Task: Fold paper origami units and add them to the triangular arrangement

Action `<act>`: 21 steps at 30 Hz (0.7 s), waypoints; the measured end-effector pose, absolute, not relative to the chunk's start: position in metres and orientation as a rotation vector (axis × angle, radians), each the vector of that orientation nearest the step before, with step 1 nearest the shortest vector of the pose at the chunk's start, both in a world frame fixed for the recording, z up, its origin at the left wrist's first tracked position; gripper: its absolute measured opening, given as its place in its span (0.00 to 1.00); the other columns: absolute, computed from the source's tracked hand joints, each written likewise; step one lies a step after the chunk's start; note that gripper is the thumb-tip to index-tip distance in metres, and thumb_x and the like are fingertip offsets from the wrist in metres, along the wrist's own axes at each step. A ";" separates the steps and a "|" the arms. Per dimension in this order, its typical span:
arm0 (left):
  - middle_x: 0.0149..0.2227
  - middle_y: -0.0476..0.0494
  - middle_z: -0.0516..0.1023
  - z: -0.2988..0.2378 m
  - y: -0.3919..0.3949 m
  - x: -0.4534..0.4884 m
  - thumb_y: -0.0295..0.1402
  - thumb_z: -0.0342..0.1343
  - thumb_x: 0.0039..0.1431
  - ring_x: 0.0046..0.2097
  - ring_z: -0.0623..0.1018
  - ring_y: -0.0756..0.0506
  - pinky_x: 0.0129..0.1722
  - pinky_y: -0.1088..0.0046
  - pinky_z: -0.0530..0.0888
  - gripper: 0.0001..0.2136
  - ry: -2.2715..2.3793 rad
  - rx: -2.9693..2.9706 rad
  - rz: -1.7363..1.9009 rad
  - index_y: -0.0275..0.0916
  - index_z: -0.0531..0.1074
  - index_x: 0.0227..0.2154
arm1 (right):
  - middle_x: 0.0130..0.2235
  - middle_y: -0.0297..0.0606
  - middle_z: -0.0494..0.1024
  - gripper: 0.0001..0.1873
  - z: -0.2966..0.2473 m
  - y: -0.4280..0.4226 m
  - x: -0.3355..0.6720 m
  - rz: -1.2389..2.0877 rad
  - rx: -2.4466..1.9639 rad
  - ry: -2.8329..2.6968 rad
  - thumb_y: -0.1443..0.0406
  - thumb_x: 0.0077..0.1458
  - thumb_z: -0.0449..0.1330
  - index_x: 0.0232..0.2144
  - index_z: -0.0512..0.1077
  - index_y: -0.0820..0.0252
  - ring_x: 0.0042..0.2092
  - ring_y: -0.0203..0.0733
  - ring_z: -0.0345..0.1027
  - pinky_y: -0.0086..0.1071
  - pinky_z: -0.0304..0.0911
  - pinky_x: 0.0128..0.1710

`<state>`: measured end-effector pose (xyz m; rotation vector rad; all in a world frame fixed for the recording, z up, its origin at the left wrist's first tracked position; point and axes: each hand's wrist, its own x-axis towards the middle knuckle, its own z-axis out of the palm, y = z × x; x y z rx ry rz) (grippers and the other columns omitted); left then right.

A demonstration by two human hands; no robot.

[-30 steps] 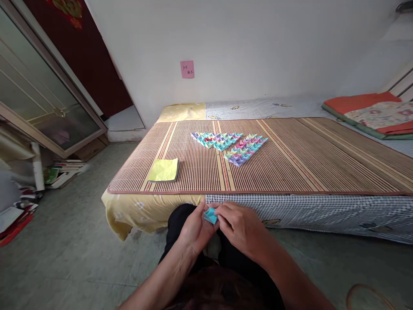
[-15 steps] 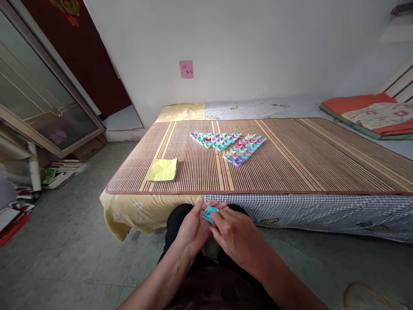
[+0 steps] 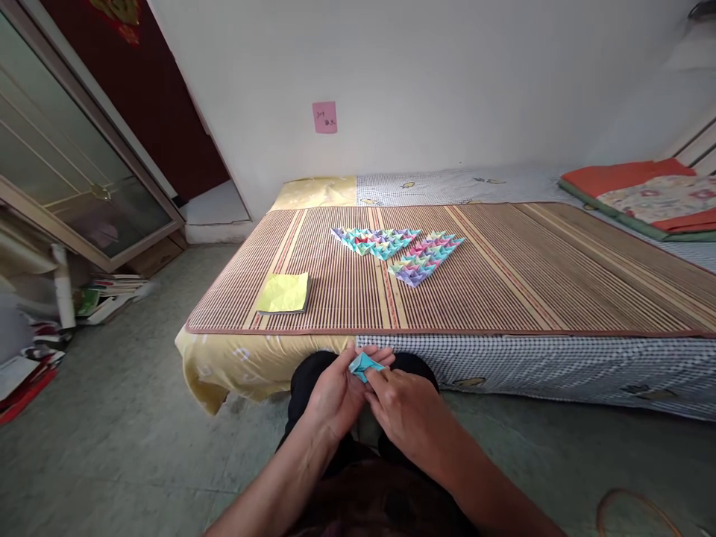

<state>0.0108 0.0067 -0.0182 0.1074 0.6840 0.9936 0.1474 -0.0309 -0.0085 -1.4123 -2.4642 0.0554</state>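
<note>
A small piece of folded blue origami paper (image 3: 365,364) rests in my left hand (image 3: 335,394), above my lap at the bed's front edge. That hand is palm up, its fingers stretched out beneath the paper and its thumb along the left side. From the right, my right hand (image 3: 406,406) pinches the paper's lower right part between thumb and forefinger; those fingertips partly cover it. On the mat ahead lie two groups of small pointed folded paper pieces in mixed colours, a left group (image 3: 376,242) and a right group (image 3: 426,259).
A stack of square paper (image 3: 283,293), yellow on top, lies on the striped mat (image 3: 492,287) at left. A folded orange-edged quilt (image 3: 626,179) is at the far right of the bed. A pink note (image 3: 325,118) is on the wall. Books (image 3: 112,291) sit on the floor at left.
The blue paper has turned slightly in my hands and shows a more pointed top with its folds spread. Both hands stay nearly in place. The view has shifted slightly.
</note>
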 end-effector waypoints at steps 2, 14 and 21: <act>0.49 0.25 0.84 -0.017 0.007 0.010 0.32 0.53 0.72 0.60 0.79 0.33 0.66 0.54 0.69 0.12 0.674 0.104 0.992 0.30 0.78 0.39 | 0.36 0.40 0.84 0.06 -0.011 -0.031 0.147 0.077 -1.410 -2.480 0.74 0.64 0.59 0.41 0.73 0.61 0.34 0.47 0.80 0.37 0.66 0.30; 0.47 0.28 0.85 -0.022 0.007 0.007 0.37 0.52 0.74 0.54 0.82 0.34 0.61 0.56 0.73 0.15 0.620 0.183 0.923 0.31 0.79 0.38 | 0.37 0.38 0.85 0.12 -0.004 -0.029 0.155 0.231 -1.219 -2.313 0.74 0.64 0.56 0.44 0.75 0.58 0.33 0.43 0.80 0.33 0.67 0.32; 0.36 0.35 0.84 -0.016 0.006 0.010 0.39 0.49 0.76 0.40 0.83 0.42 0.52 0.62 0.77 0.19 0.635 0.144 0.948 0.30 0.78 0.36 | 0.36 0.39 0.78 0.13 0.021 -0.017 0.180 0.233 -1.187 -2.033 0.73 0.69 0.53 0.38 0.76 0.58 0.37 0.42 0.75 0.33 0.70 0.37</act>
